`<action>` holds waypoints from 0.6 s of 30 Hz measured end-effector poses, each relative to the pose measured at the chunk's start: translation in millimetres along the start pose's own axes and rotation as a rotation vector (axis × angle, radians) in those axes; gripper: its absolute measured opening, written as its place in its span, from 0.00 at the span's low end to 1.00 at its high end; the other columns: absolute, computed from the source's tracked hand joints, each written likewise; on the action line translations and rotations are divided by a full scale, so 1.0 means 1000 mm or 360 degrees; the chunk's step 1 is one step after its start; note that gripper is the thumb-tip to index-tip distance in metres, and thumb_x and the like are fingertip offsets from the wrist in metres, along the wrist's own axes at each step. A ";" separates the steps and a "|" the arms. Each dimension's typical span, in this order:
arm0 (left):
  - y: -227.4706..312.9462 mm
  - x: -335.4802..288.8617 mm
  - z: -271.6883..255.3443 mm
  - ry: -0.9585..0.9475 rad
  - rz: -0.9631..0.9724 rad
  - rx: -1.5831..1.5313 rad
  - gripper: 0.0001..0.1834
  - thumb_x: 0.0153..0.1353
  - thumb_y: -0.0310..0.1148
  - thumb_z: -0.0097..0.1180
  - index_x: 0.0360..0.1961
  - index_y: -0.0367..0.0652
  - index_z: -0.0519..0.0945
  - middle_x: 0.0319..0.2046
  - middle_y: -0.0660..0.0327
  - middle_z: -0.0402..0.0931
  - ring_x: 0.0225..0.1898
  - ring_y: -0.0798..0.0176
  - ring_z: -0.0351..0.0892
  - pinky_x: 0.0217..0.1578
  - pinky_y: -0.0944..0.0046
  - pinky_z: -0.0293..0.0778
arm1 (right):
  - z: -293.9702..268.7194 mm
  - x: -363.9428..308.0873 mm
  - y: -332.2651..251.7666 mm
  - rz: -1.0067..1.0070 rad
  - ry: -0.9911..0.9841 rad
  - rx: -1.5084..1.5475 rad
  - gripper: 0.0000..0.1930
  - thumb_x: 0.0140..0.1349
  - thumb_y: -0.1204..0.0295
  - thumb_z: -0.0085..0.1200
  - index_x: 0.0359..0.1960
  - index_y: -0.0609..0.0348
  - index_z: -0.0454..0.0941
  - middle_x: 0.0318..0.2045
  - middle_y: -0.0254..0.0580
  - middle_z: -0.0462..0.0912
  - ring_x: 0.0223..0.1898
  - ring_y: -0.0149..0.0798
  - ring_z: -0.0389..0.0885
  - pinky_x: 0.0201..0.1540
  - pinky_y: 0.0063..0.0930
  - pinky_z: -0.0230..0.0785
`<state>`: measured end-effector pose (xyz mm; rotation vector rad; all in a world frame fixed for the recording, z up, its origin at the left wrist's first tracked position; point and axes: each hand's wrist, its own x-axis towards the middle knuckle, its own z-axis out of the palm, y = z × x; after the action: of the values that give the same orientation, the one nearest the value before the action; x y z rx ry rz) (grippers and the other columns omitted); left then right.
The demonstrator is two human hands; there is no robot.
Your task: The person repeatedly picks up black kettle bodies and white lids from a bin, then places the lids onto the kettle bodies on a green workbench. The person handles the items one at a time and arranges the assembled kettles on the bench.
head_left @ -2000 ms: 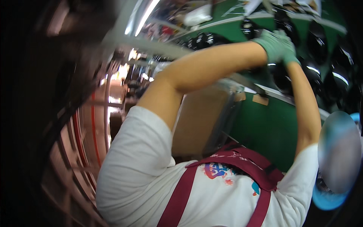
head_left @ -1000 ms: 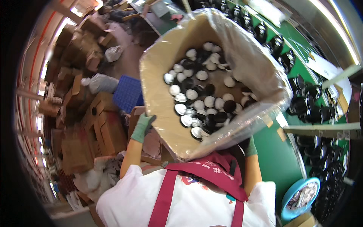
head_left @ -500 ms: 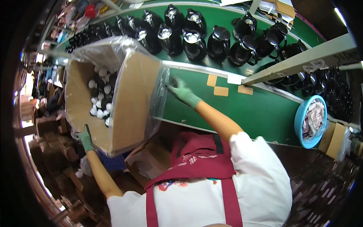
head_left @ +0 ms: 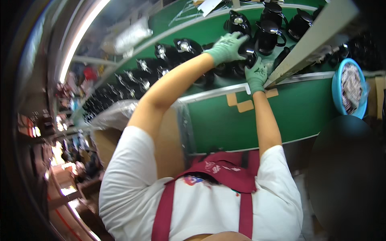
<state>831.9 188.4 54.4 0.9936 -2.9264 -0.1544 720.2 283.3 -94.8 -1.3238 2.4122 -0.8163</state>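
At the green shelf, a glossy black jug sits between my two gloved hands, partly hidden by them. My left hand, in a pale green glove, reaches across with its fingers curved against the jug's upper left side. On the lower right, my right hand, gloved alike, grips the jug near its edge, beside the shelf post. Another black jug with a shiny top stands just behind, and a black jug with a handle stands to the right.
Rows of black jugs run leftward. A plastic-lined cardboard box is below my left arm. A pale post slants by my right hand. A blue basin with cloth is at right, above a dark blurred shape. Tan cards lie on the green surface.
Both hands have left the cardboard box and moved up and right to a black jug on the shelf. The view has turned, and a dark blurred shape has come in at lower right.
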 end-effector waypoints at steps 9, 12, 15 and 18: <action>0.028 0.053 -0.019 -0.0705 0.0363 0.0664 0.54 0.36 0.50 0.77 0.67 0.57 0.65 0.54 0.46 0.72 0.54 0.45 0.77 0.53 0.50 0.75 | 0.022 -0.016 0.019 0.0074 0.0125 0.0411 0.34 0.51 0.55 0.63 0.58 0.58 0.70 0.51 0.60 0.75 0.52 0.61 0.75 0.55 0.49 0.70; 0.030 0.059 -0.040 -0.0603 -0.0076 -0.0061 0.51 0.36 0.51 0.78 0.63 0.48 0.68 0.55 0.46 0.73 0.54 0.48 0.77 0.56 0.52 0.73 | 0.018 -0.012 0.037 0.0000 -0.0066 0.0359 0.29 0.54 0.52 0.61 0.55 0.53 0.75 0.55 0.57 0.74 0.56 0.57 0.75 0.59 0.46 0.68; -0.008 0.049 -0.021 -0.0405 0.0094 0.0127 0.53 0.34 0.54 0.77 0.61 0.41 0.69 0.56 0.42 0.70 0.57 0.45 0.74 0.58 0.52 0.72 | 0.017 -0.012 0.032 -0.0068 -0.0039 0.0385 0.29 0.55 0.52 0.60 0.56 0.52 0.74 0.55 0.58 0.74 0.56 0.56 0.75 0.58 0.46 0.69; -0.005 0.035 -0.007 -0.0399 0.0096 0.0126 0.51 0.38 0.54 0.76 0.62 0.42 0.69 0.57 0.45 0.70 0.58 0.45 0.74 0.58 0.51 0.73 | 0.000 -0.018 0.018 0.0014 -0.0161 0.0326 0.24 0.58 0.53 0.59 0.53 0.52 0.75 0.54 0.56 0.75 0.55 0.55 0.75 0.56 0.47 0.70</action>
<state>807.9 162.3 61.1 0.9594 -3.2088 -0.1741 717.7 305.7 -106.4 -1.2439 2.1900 -0.9424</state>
